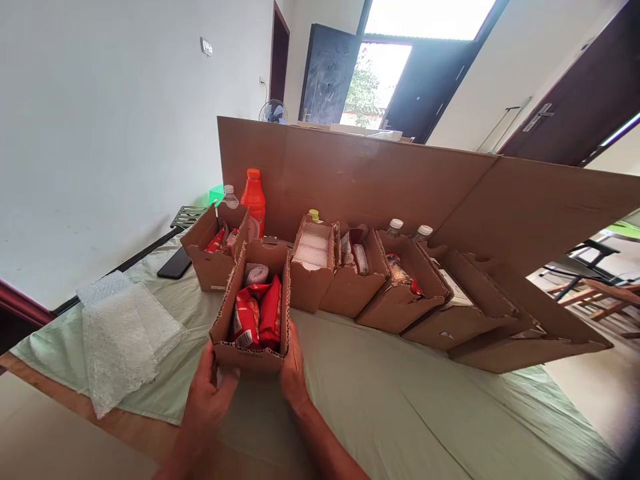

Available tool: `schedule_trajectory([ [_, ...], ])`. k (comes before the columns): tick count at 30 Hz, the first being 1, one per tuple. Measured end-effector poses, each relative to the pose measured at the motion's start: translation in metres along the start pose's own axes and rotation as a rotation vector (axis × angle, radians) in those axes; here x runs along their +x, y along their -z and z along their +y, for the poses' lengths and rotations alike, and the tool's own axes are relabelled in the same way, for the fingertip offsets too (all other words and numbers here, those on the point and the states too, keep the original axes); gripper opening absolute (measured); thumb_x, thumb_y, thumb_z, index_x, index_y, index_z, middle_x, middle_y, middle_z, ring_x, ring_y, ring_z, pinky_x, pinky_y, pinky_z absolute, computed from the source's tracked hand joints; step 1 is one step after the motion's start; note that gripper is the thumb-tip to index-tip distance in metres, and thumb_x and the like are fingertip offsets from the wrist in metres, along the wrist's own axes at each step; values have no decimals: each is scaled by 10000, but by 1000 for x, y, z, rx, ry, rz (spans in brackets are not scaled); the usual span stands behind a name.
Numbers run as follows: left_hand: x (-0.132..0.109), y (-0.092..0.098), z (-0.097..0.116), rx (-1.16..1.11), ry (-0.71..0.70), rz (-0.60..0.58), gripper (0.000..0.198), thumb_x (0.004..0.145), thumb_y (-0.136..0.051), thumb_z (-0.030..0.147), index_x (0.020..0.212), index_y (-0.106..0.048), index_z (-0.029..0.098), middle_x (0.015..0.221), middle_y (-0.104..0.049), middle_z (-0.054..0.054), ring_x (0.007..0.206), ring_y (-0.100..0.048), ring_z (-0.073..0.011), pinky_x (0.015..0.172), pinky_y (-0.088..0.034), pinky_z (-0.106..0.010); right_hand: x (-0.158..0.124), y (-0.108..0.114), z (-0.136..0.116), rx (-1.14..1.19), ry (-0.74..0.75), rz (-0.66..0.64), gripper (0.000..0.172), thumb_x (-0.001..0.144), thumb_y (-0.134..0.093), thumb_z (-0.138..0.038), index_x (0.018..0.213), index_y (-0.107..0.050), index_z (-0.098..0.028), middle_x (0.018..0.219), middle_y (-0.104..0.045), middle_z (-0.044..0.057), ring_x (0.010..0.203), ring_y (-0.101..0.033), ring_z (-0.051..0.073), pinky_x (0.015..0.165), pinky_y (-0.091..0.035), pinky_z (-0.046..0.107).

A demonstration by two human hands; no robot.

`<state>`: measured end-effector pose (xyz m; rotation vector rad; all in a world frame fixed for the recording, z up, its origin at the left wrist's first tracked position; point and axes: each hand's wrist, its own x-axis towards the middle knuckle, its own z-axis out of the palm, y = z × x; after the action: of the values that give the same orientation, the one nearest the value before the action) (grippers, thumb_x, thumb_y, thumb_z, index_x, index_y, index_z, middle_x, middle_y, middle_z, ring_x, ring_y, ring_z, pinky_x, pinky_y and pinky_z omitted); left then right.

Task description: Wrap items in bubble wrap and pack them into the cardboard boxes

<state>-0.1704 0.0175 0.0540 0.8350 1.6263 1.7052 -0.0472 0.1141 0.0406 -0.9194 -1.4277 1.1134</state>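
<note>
Between my hands is an open-topped cardboard box [253, 360], its near end tilted toward me. Red snack packets [271, 313] and a roll of bubble wrap [257, 274] lie inside it. My left hand [213, 387] grips the box's near left corner, thumb on the front face. My right hand [294, 367] is pressed along the right side, its fingers partly hidden behind the cardboard. Just behind, to the left, stands another cardboard box [210, 267] with red packets. Right of mine, a box [306, 287] holds bubble-wrapped items [313, 248].
More cardboard boxes [405, 310] stand in a row to the right, before a tall cardboard panel [360, 167]. Bubble wrap sheets [120, 340] and a black phone [175, 263] lie left on the green cloth [360, 400]. An orange bottle [254, 200] stands behind.
</note>
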Motion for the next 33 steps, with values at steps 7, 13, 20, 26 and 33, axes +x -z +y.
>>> schedule_trajectory([
  [7, 54, -6, 10, 247, -236, -46, 507, 887, -573, 408, 1356, -513, 223, 1253, -666, -88, 1165, -638, -235, 963, -512, -347, 21, -1, 0, -37, -18, -76, 576, 1017, -347, -559, 1440, -514, -204, 1498, -536, 118, 1392, -483, 248, 1179, -363, 473],
  [13, 109, -30, 14, 469, -289, 163, 450, 807, -609, 435, 1157, -659, 156, 1030, -634, -107, 935, -631, -265, 825, -521, -398, 3, 8, 22, -131, -89, -41, 462, 963, -481, -482, 1303, -616, -200, 1449, -566, 146, 1358, -509, 289, 1150, -378, 526],
  [20, 139, -56, 12, 575, -290, 200, 370, 820, -622, 345, 1142, -667, 168, 785, -685, -26, 679, -632, -194, 702, -516, -329, 2, 12, 30, -170, -77, -51, 402, 938, -509, -422, 1259, -631, -212, 1371, -607, 130, 1237, -588, 254, 1000, -517, 420],
  [26, 155, 23, 44, 729, -290, 307, 312, 919, -486, 313, 1137, -666, 179, 1090, -716, -100, 979, -662, -240, 907, -518, -359, 3, 14, 33, -214, -54, -94, 320, 924, -539, -381, 1154, -695, -224, 1388, -598, 132, 1202, -607, 250, 927, -552, 384],
  [33, 262, 94, 44, 1047, 42, 291, 392, 932, -632, 308, 1289, -592, 152, 1349, -598, -135, 1265, -548, -314, 1077, -427, -548, 5, 14, 33, -260, 3, -117, 273, 896, -558, -315, 1099, -723, -234, 1298, -663, 125, 1158, -637, 256, 958, -546, 413],
])
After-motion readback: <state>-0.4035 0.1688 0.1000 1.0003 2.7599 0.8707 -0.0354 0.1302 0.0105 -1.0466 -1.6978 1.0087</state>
